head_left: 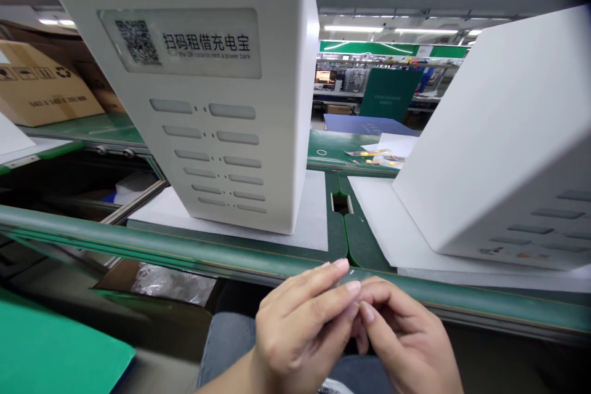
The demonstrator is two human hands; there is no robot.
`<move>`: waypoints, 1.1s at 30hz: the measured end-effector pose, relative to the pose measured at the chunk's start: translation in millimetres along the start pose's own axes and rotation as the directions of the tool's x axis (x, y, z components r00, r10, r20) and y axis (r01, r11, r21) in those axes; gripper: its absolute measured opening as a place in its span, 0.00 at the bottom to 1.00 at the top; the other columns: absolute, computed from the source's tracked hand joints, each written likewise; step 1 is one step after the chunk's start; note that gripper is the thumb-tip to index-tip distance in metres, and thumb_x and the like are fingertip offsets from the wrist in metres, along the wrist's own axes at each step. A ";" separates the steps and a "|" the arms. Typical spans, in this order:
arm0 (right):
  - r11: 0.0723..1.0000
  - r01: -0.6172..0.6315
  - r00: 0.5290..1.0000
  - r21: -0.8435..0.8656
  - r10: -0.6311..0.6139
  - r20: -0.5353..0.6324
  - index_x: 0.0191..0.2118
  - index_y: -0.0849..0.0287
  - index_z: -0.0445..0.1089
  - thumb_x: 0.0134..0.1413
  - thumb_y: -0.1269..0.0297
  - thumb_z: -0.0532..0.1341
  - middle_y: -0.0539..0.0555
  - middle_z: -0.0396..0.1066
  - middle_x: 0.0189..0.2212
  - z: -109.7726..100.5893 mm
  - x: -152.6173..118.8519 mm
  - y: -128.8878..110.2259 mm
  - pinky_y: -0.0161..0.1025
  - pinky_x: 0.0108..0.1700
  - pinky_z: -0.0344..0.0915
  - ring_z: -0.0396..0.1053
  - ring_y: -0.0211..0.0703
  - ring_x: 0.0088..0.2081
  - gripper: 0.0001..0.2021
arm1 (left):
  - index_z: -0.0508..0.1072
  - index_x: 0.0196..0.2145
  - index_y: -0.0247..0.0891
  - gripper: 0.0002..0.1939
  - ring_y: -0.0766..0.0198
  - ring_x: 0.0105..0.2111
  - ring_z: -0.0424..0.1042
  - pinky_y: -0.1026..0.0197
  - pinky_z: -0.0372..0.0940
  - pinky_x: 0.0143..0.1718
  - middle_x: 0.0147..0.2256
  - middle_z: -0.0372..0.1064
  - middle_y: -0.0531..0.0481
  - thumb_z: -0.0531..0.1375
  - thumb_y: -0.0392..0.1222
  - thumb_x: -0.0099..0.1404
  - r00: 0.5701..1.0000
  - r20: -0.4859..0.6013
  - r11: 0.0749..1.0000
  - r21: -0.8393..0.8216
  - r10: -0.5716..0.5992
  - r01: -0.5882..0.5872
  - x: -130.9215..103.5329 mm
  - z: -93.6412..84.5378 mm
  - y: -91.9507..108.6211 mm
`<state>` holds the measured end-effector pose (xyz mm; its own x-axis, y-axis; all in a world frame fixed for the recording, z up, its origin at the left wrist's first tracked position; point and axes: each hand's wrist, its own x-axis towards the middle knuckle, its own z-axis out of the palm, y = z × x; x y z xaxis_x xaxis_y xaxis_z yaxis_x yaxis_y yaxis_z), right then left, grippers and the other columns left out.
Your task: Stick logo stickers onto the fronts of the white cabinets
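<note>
My left hand and my right hand meet fingertip to fingertip in front of the green conveyor's edge, above my lap. The right thumb and bent fingers pinch together; on the left, thumb and index finger close against them while the other fingers extend. Whatever lies between them is too small or hidden to name. Beyond the hands, a white power bank rental cabinet stands upright, its QR code label and two columns of slots facing me. To the right is a second white cabinet with similar slots low on its face.
White foam sheets lie beneath the cabinets on the green conveyor. Small colourful packets lie behind. A cardboard box is at left, an open carton with clear plastic bags below, and a green panel at lower left.
</note>
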<state>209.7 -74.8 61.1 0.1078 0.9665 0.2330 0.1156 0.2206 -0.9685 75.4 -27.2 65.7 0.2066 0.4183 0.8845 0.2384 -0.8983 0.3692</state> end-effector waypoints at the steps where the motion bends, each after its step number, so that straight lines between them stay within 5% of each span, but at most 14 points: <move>1: 1.000 0.003 1.000 -0.013 -0.003 -0.014 0.26 0.61 0.65 0.56 0.62 0.55 0.50 0.65 0.23 0.7 0.0 -0.3 0.25 0.24 0.61 0.62 0.30 0.23 0.11 | 0.72 0.37 0.32 0.09 0.67 0.39 0.73 0.69 0.70 0.43 0.39 0.72 0.44 0.60 0.28 0.55 1.000 0.006 1.000 -0.006 0.003 -0.002 0.1 0.3 0.1; 11: 0.995 0.016 0.999 0.099 -0.021 0.050 0.33 0.57 0.69 0.55 0.68 0.55 0.51 0.66 0.27 0.8 -0.1 -2.4 0.28 0.27 0.67 0.66 0.32 0.24 0.06 | 0.72 0.38 0.32 0.11 0.66 0.39 0.73 0.70 0.70 0.40 0.41 0.72 0.43 0.60 0.27 0.56 0.997 -0.010 0.996 -0.033 -0.078 0.078 1.8 -0.7 -3.8; 33: 0.995 0.024 1.000 0.093 -0.023 -0.016 0.29 0.60 0.69 0.55 0.66 0.56 0.51 0.65 0.24 5.2 -0.2 -0.3 0.27 0.22 0.64 0.64 0.31 0.21 0.07 | 0.72 0.38 0.30 0.12 0.68 0.40 0.72 0.72 0.68 0.43 0.41 0.71 0.42 0.60 0.25 0.55 0.999 -0.007 0.998 -0.022 -0.053 0.053 0.4 -2.2 -5.7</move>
<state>204.6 -74.3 60.9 0.1211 0.9590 0.2563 0.0255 0.2551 -0.9666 72.1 -22.2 64.6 0.1871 0.4645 0.8656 0.2279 -0.8776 0.4217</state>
